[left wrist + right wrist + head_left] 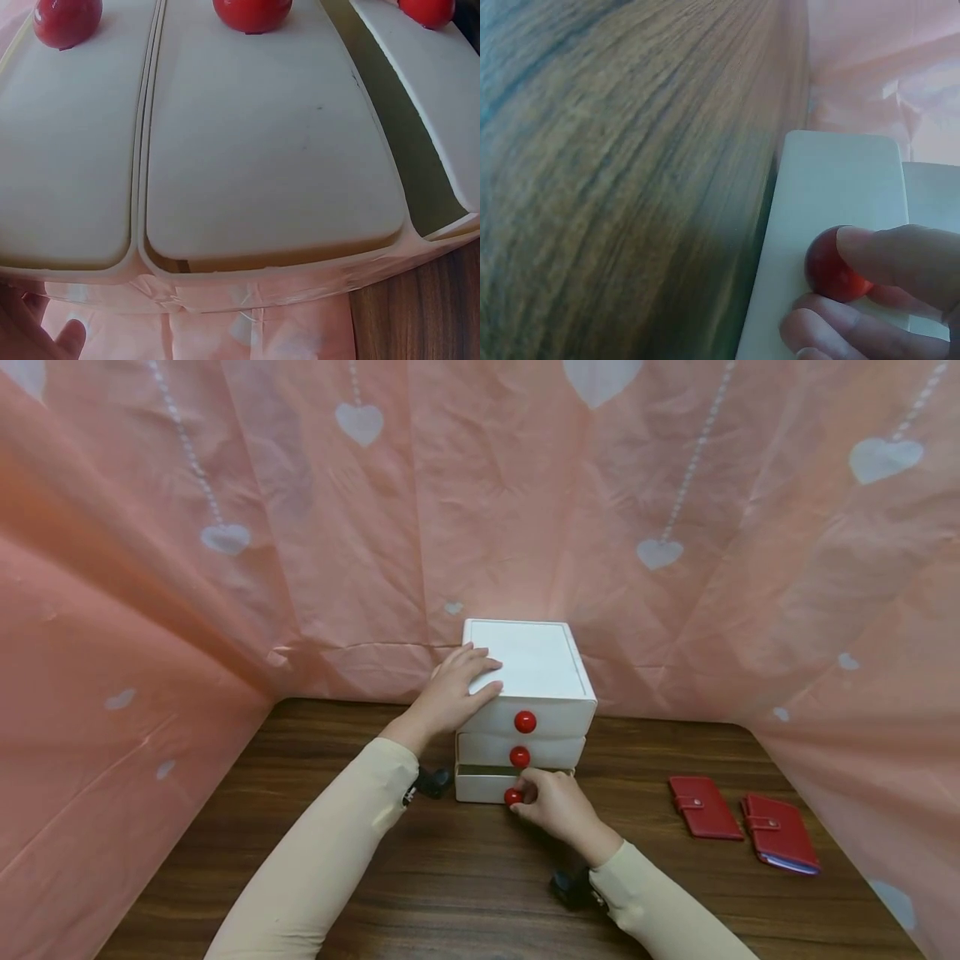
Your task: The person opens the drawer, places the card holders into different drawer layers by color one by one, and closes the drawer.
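Note:
A white three-drawer box (528, 656) with round red knobs stands on the wooden table. My left hand (453, 687) rests on the left part of its top, fingers spread over the edge. With thumb and fingers my right hand (558, 806) pinches the red knob (832, 266) of the bottom drawer. That bottom drawer (480, 788) is pulled out a little, and a dark gap shows behind its front panel (442, 97). The middle drawer (262, 150) and the top drawer (67, 150) sit flush in the box.
Two red snap-strap wallets, a left one (705, 808) and a right one (782, 833), lie on the table (420, 893) at the right. A pink curtain (525, 527) with white hearts hangs close behind the box and along both sides.

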A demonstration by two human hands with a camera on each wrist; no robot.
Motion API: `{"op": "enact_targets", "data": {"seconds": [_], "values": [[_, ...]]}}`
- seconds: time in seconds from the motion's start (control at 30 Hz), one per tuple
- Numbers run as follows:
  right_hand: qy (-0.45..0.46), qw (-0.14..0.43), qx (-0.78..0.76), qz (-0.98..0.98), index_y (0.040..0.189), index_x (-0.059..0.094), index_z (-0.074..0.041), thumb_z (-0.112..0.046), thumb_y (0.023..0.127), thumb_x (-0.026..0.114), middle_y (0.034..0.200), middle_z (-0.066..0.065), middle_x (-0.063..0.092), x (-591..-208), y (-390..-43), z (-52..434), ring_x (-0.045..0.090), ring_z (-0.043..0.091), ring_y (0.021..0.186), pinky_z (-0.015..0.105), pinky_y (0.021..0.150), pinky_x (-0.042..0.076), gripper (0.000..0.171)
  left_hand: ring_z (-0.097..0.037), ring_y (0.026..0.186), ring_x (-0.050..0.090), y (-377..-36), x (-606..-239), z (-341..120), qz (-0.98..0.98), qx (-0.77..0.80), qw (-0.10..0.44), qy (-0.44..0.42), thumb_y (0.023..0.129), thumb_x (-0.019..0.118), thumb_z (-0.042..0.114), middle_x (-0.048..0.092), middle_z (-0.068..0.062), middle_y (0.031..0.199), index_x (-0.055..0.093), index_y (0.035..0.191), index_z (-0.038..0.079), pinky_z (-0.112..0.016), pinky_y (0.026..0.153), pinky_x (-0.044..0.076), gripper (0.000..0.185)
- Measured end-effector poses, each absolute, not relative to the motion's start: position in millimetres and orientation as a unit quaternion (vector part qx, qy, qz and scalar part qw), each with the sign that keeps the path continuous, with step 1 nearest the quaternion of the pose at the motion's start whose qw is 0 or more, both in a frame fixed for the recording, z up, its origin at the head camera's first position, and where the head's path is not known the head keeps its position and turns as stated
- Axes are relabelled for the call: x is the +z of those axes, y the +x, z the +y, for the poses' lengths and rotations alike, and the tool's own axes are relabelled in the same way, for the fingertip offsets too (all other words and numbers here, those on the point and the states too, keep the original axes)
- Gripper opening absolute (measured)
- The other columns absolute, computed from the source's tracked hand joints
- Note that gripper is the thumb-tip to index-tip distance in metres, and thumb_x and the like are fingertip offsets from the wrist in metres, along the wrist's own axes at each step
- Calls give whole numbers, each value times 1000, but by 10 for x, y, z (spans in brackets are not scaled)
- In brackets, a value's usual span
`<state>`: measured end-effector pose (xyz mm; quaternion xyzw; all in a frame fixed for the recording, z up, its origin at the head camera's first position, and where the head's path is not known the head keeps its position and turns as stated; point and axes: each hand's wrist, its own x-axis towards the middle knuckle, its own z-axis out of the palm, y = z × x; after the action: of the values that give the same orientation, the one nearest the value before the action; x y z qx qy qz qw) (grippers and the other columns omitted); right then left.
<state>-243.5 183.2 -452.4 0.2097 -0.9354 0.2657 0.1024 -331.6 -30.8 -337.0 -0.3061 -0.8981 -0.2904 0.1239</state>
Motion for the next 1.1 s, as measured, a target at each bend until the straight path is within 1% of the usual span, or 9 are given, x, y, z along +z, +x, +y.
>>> {"op": "enact_targets", "data": {"seconds": [0.2,0.5,0.63,0.87,1.1], "values": [[213,99,265,-935,80,63,-18,-14,75,88,67,-12,61,-4536,-2416,1837,57,4,61,25,58,47,25,-24,151,18,-3303,-3364,-308,-898,-294,123,-304,102,54,43,41,-6,155,59,139,18,-58,117,18,45],[226,97,265,-932,81,64,-15,-11,75,87,70,-6,65,-4517,-2366,1838,59,5,63,25,60,49,25,-25,151,17,-3313,-3357,-318,-900,-283,120,-309,102,52,44,40,-7,156,58,140,18,-59,117,18,46],[233,94,270,-930,81,64,-14,-9,75,87,71,-5,65,-4495,-2337,1842,59,6,64,25,60,50,24,-25,152,16,-3312,-3341,-319,-901,-276,110,-315,103,51,45,38,-7,157,56,142,18,-59,117,17,48],[234,77,273,-930,81,65,-14,-9,77,86,71,-8,65,-4469,-2310,1831,61,5,65,24,62,51,21,-24,152,15,-3310,-3335,-322,-902,-278,105,-314,103,50,46,37,-6,158,55,143,18,-59,117,17,48],[242,72,273,-928,80,65,-14,-7,76,85,70,-9,64,-4449,-2272,1836,59,3,64,24,61,50,22,-25,152,15,-3315,-3344,-323,-901,-281,109,-313,103,51,45,38,-7,158,56,142,18,-60,117,17,48]]}}
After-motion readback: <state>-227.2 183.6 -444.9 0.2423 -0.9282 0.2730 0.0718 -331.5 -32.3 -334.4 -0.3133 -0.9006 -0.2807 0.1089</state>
